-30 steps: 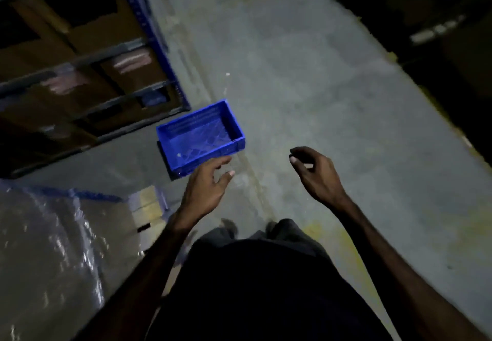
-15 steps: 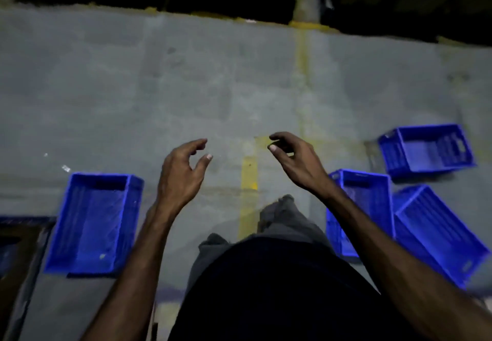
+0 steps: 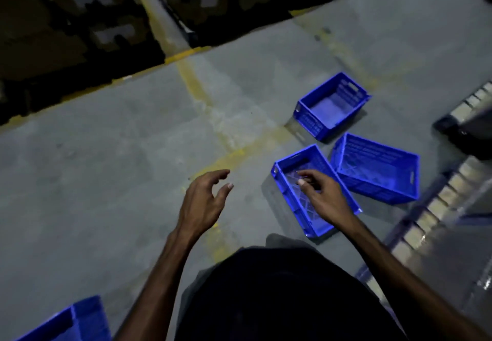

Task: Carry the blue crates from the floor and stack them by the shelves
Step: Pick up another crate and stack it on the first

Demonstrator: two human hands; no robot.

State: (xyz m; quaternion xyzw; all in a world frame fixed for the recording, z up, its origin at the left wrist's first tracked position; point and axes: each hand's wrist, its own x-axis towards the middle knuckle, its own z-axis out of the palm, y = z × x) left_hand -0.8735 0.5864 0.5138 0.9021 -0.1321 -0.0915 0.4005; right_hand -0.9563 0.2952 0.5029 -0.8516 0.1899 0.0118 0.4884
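Three empty blue crates lie on the grey floor at the right. The nearest crate [image 3: 295,199] is partly covered by my right hand [image 3: 323,196], which hovers over it with fingers apart and holds nothing. A tilted crate [image 3: 378,167] rests against its right side, and a third crate [image 3: 331,106] sits farther back. My left hand [image 3: 202,202] is in the air above bare floor, left of the nearest crate, fingers spread and empty. A fourth blue crate [image 3: 77,322] shows at the bottom left edge.
Dark shelving with cartons [image 3: 80,21] runs along the far side behind a yellow floor line [image 3: 194,82]. A wrapped pallet load [image 3: 436,207] and a dark object [image 3: 468,130] stand at the right. Grey floor spreads across the left and middle.
My view has swung to the right. The three crates now lie closer and more central. My right hand has come over the nearest crate; the left hand has opened wider.
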